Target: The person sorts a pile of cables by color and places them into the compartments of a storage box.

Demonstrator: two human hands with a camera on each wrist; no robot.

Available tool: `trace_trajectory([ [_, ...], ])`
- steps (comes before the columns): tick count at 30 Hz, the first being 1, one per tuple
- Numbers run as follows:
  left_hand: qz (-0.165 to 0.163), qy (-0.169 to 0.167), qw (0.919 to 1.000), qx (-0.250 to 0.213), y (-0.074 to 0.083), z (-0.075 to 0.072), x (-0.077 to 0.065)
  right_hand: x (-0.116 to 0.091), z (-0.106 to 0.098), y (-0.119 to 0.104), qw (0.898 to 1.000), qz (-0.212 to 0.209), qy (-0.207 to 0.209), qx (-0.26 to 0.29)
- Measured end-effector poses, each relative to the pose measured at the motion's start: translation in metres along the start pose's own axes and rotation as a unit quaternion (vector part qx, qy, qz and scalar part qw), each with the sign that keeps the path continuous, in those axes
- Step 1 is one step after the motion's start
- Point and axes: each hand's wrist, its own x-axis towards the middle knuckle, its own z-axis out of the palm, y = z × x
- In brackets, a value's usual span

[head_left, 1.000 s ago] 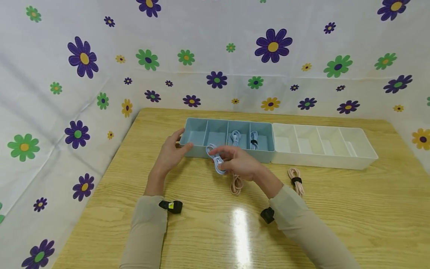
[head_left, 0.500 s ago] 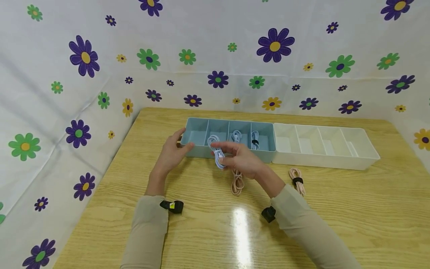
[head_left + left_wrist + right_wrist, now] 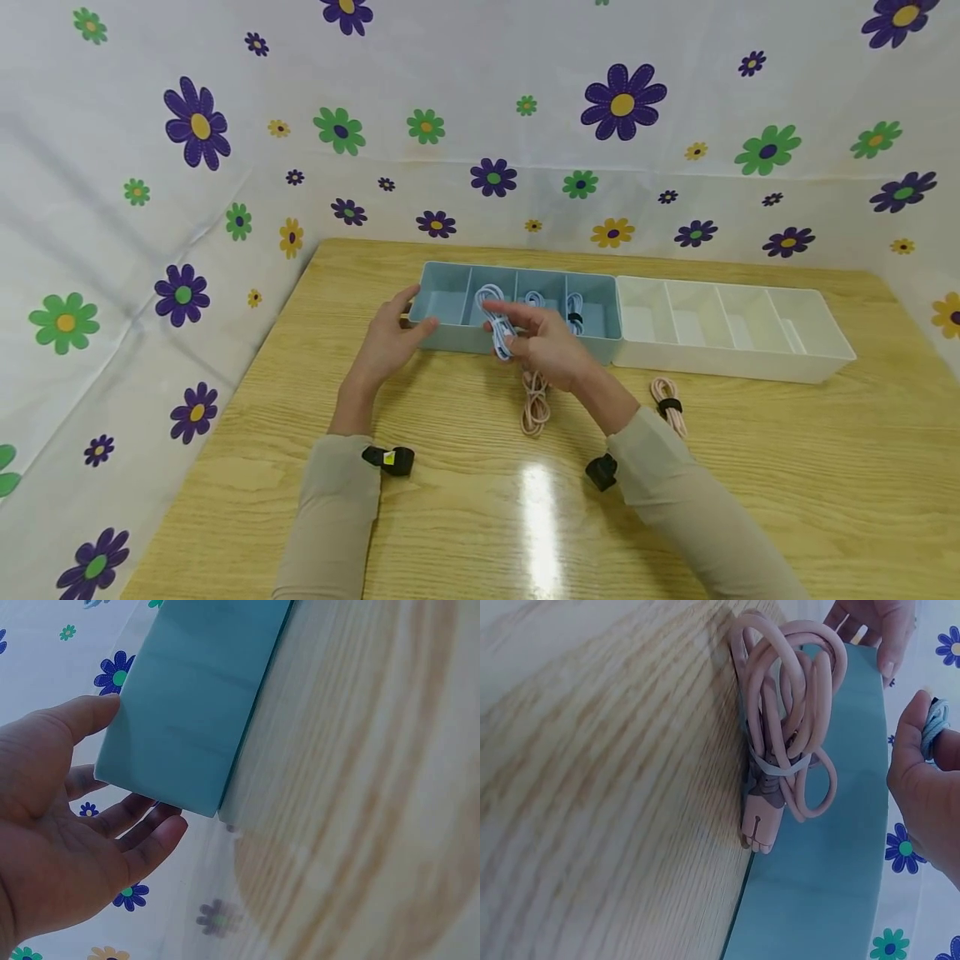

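Coiled light-blue cable (image 3: 502, 331) sits clamped between fingers of right hand (image 3: 553, 346), over blue rectangular four-compartment plastic box (image 3: 452, 337). Left hand (image 3: 386, 345) curls fingers around box's left end.

At the centre of the head view, the right hand (image 3: 553, 346) hides the upper end of a pink cable bundle (image 3: 535, 410) and part of a blue cable (image 3: 534, 297) inside the blue divided box (image 3: 456, 337). The left wrist view crops the box at top and the left hand (image 3: 64, 847) at left.
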Motion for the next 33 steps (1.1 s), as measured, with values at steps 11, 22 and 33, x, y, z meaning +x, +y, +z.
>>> trace_trajectory([
  [11, 0.005, -0.002, 1.0000, -0.004, -0.004, 0.000, 0.002, 0.014, 0.002, -0.005, 0.995, 0.015, 0.064, 0.073],
  [22, 0.005, 0.000, 1.0000, 0.001, -0.004, -0.001, 0.002, 0.025, 0.004, -0.011, 0.993, 0.027, 0.053, 0.099],
  [33, 0.000, 0.002, 1.0000, -0.003, 0.001, 0.001, -0.001, 0.024, 0.003, -0.014, 0.985, 0.041, 0.086, 0.145],
])
